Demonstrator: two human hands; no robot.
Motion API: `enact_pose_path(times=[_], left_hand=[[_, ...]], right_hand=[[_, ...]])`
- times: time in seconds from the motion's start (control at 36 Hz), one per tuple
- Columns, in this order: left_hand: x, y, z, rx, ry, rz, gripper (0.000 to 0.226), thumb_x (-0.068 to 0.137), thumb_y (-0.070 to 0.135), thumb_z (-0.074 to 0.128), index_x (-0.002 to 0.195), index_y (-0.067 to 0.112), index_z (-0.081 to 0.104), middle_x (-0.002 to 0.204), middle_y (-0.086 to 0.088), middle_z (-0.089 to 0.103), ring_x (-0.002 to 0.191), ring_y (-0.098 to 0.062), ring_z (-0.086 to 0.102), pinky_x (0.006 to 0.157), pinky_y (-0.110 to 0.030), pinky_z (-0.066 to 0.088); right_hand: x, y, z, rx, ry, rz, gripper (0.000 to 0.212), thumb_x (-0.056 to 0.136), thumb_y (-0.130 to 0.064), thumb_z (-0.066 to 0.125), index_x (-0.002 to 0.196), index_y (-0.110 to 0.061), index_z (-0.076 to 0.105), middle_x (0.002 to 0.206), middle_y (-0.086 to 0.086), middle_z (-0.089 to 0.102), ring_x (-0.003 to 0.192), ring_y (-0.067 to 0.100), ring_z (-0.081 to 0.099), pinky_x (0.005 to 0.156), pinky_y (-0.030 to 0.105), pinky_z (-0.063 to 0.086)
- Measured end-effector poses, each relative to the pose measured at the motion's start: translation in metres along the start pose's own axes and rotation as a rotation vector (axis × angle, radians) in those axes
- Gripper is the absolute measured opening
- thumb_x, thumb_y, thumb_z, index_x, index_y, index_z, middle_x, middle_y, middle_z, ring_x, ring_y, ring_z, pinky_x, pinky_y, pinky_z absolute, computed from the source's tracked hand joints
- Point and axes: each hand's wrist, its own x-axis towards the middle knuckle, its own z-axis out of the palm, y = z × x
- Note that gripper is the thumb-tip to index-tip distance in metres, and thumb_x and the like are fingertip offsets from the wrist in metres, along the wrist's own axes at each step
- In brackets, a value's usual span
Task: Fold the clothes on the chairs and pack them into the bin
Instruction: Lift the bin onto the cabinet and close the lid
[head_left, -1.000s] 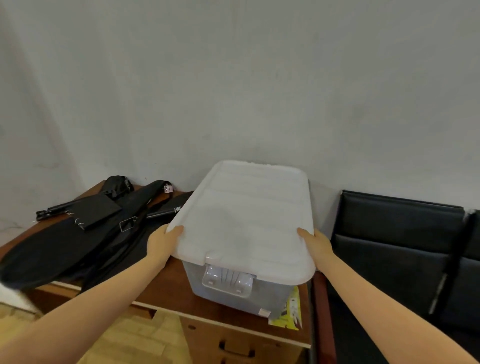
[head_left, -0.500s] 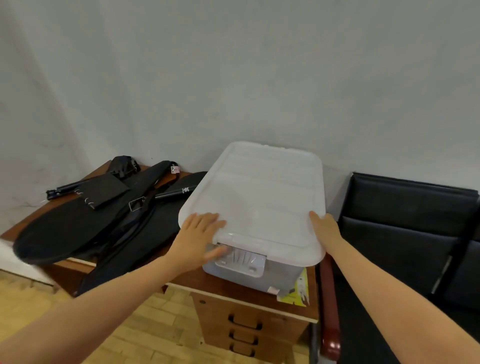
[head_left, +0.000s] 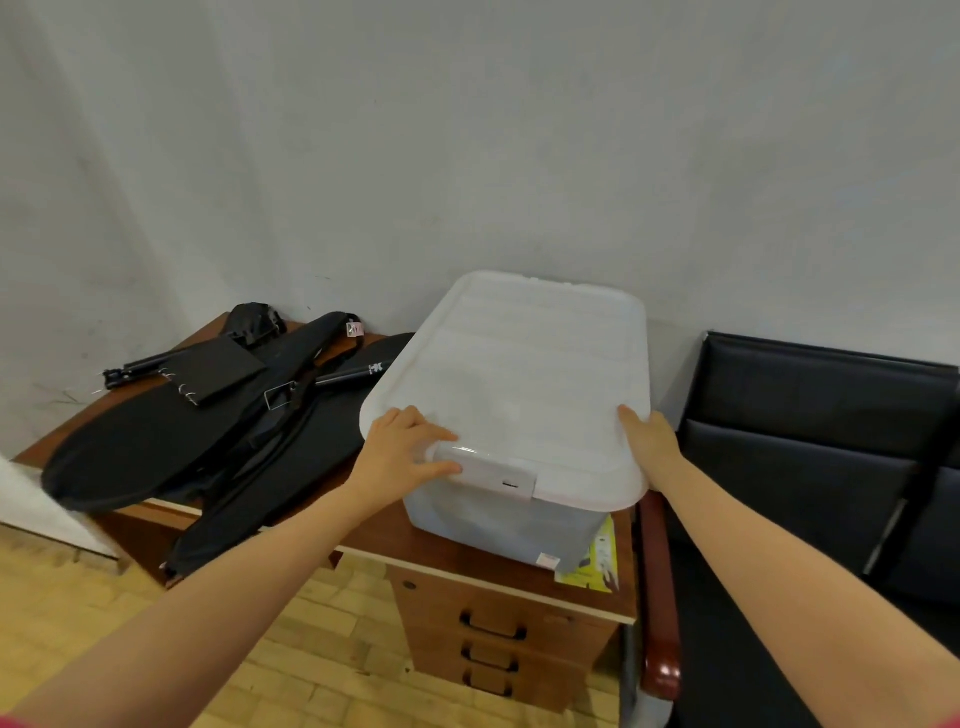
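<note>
A translucent plastic bin (head_left: 498, 525) stands on the right end of a wooden desk, covered by its frosted white lid (head_left: 519, 374). My left hand (head_left: 402, 449) lies over the lid's near left corner, thumb pressing the front latch (head_left: 491, 470), which sits flat against the lid's edge. My right hand (head_left: 649, 444) rests with straight fingers on the lid's near right corner. No clothes show in this view, and the bin's contents are hidden by the lid.
The wooden desk (head_left: 374, 540) has drawers (head_left: 493, 644) under the bin. Black bags and a tripod (head_left: 208, 415) cover its left half. A yellow leaflet (head_left: 597, 564) pokes out under the bin. A black chair (head_left: 810, 467) with a red-brown armrest (head_left: 660, 597) stands right.
My left hand slid from the lid's left edge to the front latch. The latch, hanging down earlier, now lies flat against the lid. The camera has drawn back and risen.
</note>
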Motion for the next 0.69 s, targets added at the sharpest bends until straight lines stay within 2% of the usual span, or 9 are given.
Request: enact_pose_path(times=[0.11,0.17,0.25,0.31,0.36,0.47,0.58,0.64,0.69], left_hand=[[0.012,0.003,-0.008,-0.083,-0.073,-0.084,0.063,0.060,0.077,0.050,0.097,0.031,0.074,0.081,0.013,0.045,0.080,-0.003,0.042,0.071,-0.015,0.029],[0.016,0.005,-0.011,-0.075,-0.116,-0.096,0.055,0.063,0.074,0.055,0.093,0.033,0.073,0.081,0.012,0.045,0.080,-0.003,0.042,0.069,-0.013,0.029],[0.025,0.002,-0.015,-0.095,-0.224,-0.147,0.026,0.074,0.057,0.071,0.088,0.035,0.069,0.087,0.006,0.049,0.087,-0.008,0.048,0.074,-0.016,0.036],[0.036,-0.001,-0.019,-0.131,-0.302,-0.201,0.028,0.079,0.056,0.065,0.086,0.030,0.072,0.091,0.000,0.055,0.089,-0.013,0.054,0.080,-0.025,0.043],[0.052,-0.003,-0.023,-0.105,-0.339,-0.255,0.027,0.089,0.049,0.058,0.087,0.026,0.073,0.097,-0.003,0.059,0.091,-0.018,0.056,0.087,-0.032,0.045],[0.099,-0.012,-0.021,-0.063,-0.196,-0.355,0.021,0.095,0.035,0.056,0.100,0.022,0.072,0.104,0.008,0.061,0.097,-0.013,0.056,0.084,-0.026,0.041],[0.148,-0.023,-0.011,-0.102,-0.006,-0.585,0.038,0.081,0.044,0.051,0.104,0.020,0.070,0.108,-0.008,0.066,0.105,-0.029,0.059,0.086,-0.042,0.052],[0.174,-0.030,-0.001,-0.095,0.024,-0.661,0.047,0.077,0.045,0.046,0.110,0.018,0.065,0.114,-0.011,0.063,0.103,-0.033,0.056,0.082,-0.041,0.048],[0.191,-0.035,0.009,-0.099,0.051,-0.729,0.044,0.086,0.042,0.045,0.119,0.016,0.058,0.118,-0.014,0.058,0.100,-0.033,0.054,0.075,-0.037,0.043]], right_hand=[[0.003,0.002,0.001,-0.003,-0.020,0.012,0.050,0.099,-0.033,0.049,0.139,-0.003,0.045,0.132,0.013,0.057,0.116,0.030,0.055,0.091,0.033,0.043],[0.008,0.002,0.001,-0.020,-0.025,0.011,0.050,0.099,-0.033,0.049,0.139,-0.003,0.045,0.130,0.013,0.057,0.114,0.029,0.055,0.089,0.032,0.043],[0.017,0.003,0.001,-0.112,-0.028,0.007,0.053,0.098,-0.036,0.049,0.138,-0.001,0.045,0.127,0.014,0.058,0.108,0.029,0.057,0.086,0.032,0.044],[0.025,0.002,-0.002,-0.280,-0.017,-0.033,0.058,0.095,-0.042,0.047,0.138,-0.002,0.045,0.130,0.016,0.056,0.111,0.032,0.055,0.090,0.036,0.046],[0.035,-0.004,-0.005,-0.489,0.003,-0.074,0.065,0.094,-0.045,0.045,0.142,-0.003,0.036,0.137,0.021,0.045,0.122,0.037,0.046,0.101,0.044,0.041],[0.074,-0.033,-0.007,-0.752,0.028,-0.187,0.060,0.096,-0.043,0.045,0.139,-0.001,0.037,0.137,0.023,0.040,0.129,0.038,0.034,0.103,0.044,0.034],[0.124,-0.064,-0.004,-0.827,0.012,-0.283,0.060,0.096,-0.046,0.045,0.140,-0.006,0.040,0.141,0.020,0.038,0.135,0.034,0.027,0.103,0.044,0.034],[0.156,-0.081,0.000,-0.850,0.009,-0.360,0.059,0.097,-0.045,0.046,0.140,-0.005,0.041,0.143,0.018,0.039,0.136,0.033,0.027,0.104,0.043,0.034],[0.186,-0.095,0.007,-0.841,-0.035,-0.411,0.057,0.097,-0.043,0.047,0.139,-0.004,0.043,0.142,0.017,0.041,0.137,0.032,0.027,0.107,0.042,0.032]])
